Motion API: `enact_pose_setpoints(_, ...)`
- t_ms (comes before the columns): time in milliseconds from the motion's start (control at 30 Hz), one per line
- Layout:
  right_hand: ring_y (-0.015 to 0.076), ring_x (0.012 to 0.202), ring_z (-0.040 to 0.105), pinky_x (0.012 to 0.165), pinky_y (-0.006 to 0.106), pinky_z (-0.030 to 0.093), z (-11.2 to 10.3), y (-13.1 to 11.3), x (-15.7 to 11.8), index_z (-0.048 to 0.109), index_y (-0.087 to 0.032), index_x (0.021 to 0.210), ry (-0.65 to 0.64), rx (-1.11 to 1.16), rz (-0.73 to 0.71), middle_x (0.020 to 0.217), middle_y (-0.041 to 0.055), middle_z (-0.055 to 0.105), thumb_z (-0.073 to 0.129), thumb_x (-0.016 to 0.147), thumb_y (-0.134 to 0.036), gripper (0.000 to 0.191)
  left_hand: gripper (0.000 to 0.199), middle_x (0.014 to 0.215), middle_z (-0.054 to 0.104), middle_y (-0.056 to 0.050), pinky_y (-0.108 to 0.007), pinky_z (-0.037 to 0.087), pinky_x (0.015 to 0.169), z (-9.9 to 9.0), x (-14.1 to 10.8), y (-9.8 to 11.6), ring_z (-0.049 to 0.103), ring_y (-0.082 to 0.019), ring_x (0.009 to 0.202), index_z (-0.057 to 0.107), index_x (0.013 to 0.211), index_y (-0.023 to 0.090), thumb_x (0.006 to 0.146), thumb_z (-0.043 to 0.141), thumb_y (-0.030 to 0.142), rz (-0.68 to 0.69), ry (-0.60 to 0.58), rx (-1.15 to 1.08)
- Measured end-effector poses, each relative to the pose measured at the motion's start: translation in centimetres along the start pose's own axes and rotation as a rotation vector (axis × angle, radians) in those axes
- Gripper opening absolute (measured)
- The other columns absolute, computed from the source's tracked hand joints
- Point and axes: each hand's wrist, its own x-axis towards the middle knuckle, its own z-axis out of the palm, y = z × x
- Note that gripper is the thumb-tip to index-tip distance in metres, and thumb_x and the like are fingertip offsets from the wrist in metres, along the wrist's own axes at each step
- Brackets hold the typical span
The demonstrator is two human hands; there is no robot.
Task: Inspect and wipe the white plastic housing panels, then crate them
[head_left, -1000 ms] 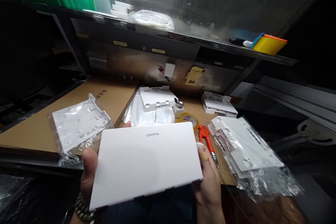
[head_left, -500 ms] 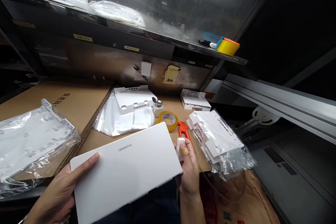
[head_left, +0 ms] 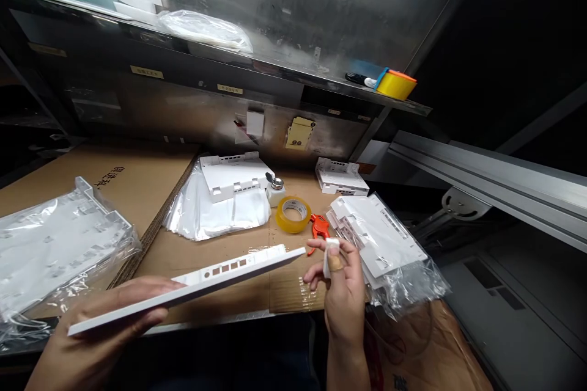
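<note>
A white plastic cover (head_left: pixel 220 276) is held nearly edge-on over the front of the bench, its row of port openings showing. My left hand (head_left: pixel 114 311) grips its left end, fingers above and thumb below. My right hand (head_left: pixel 342 275), apart from the cover, pinches a small white cloth or pad (head_left: pixel 331 256) between thumb and fingers; a tan bandage wraps the thumb. Just beyond that hand lie orange-red cutters (head_left: pixel 320 227) and a roll of clear yellow tape (head_left: pixel 293 215).
White housings sit on plastic bags (head_left: pixel 215 215) at centre, alone at the back (head_left: pixel 342 177), and stacked at right (head_left: pixel 385 235). Bagged panels (head_left: pixel 59 238) lie on cardboard at left. A small metal-topped bottle (head_left: pixel 276 192) stands behind the tape. A steel shelf (head_left: pixel 275 67) crosses above.
The cover has tilted from showing its broad printed face to nearly edge-on. My right hand has come away from its right end, moving slightly right with the white pad.
</note>
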Motion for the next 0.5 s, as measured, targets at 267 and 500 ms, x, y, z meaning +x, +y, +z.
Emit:
enact_pose_setpoints(267, 0.0186, 0.06, 0.07, 0.05, 0.029, 0.056, 1.2, -0.4, -1.2, 0.058, -0.024, 0.1, -0.104, 0.263, 0.303, 0.082, 0.0015, 0.075, 0.072, 0.088, -0.056, 0.037, 0.011, 0.084, 0.082, 0.002, -0.031, 0.066, 0.072, 0.8, 1.7, 1.3, 0.078, -0.026, 0.079, 0.083, 0.086, 0.028, 0.081, 0.08, 0.019, 0.312, -0.285, -0.003)
enact_pose_setpoints(500, 0.0189, 0.074, 0.069, 0.058, 0.03, 0.057, 0.8, 0.0, -1.0, 0.064, -0.021, 0.105, -0.086, 0.223, 0.32, 0.097, 0.0061, 0.075, 0.073, 0.088, -0.055, 0.039, 0.016, 0.088, 0.082, -0.002, -0.032, 0.061, 0.083, 0.5, 1.2, 0.4, 0.076, -0.023, 0.088, 0.082, 0.091, 0.029, 0.083, 0.081, 0.015, 0.239, -0.326, -0.073)
